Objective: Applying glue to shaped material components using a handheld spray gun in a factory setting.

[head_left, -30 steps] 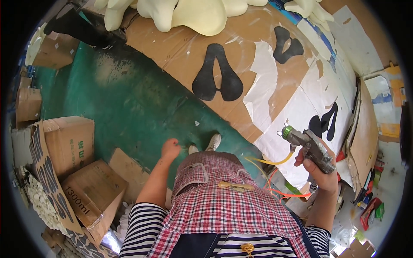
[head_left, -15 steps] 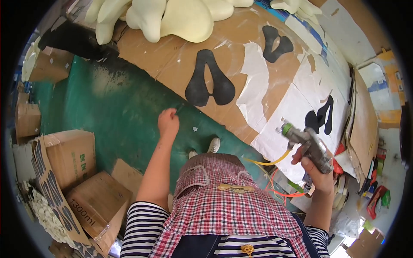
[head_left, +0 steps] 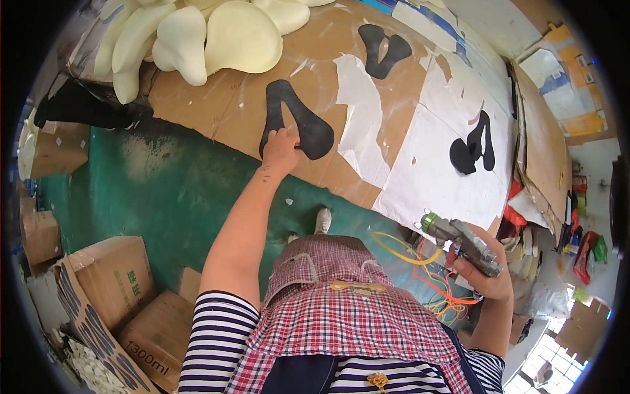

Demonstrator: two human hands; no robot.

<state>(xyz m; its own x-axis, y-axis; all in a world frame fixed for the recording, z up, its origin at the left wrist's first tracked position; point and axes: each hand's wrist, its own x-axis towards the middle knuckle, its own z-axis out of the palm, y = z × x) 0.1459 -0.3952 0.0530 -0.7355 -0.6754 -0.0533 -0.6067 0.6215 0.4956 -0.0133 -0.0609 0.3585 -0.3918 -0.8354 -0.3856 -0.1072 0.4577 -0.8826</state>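
Note:
My left hand (head_left: 281, 151) reaches over the cardboard sheet, its fingers curled together at the near end of a black saddle-shaped pad (head_left: 312, 134) with a slot down its middle. The fingers touch or almost touch the pad. What they pinch, if anything, is hidden. In my right hand (head_left: 487, 272) is a metal spray gun (head_left: 464, 244) with a green ring at its front, held off to the right and pointing left. Its handle is mostly covered by the hand.
Another black pad (head_left: 384, 51) lies farther back and a third (head_left: 474, 148) on white paper (head_left: 420, 177) at right. Cream foam pieces (head_left: 243, 39) are heaped at back left. Cardboard boxes (head_left: 108, 272) stand lower left. A yellow hose (head_left: 407, 260) and tangled orange lines hang below the gun.
My left hand has moved forward and slightly right, from above the green floor onto the black pad. The spray gun has dropped a little. The whole view has shifted slightly.

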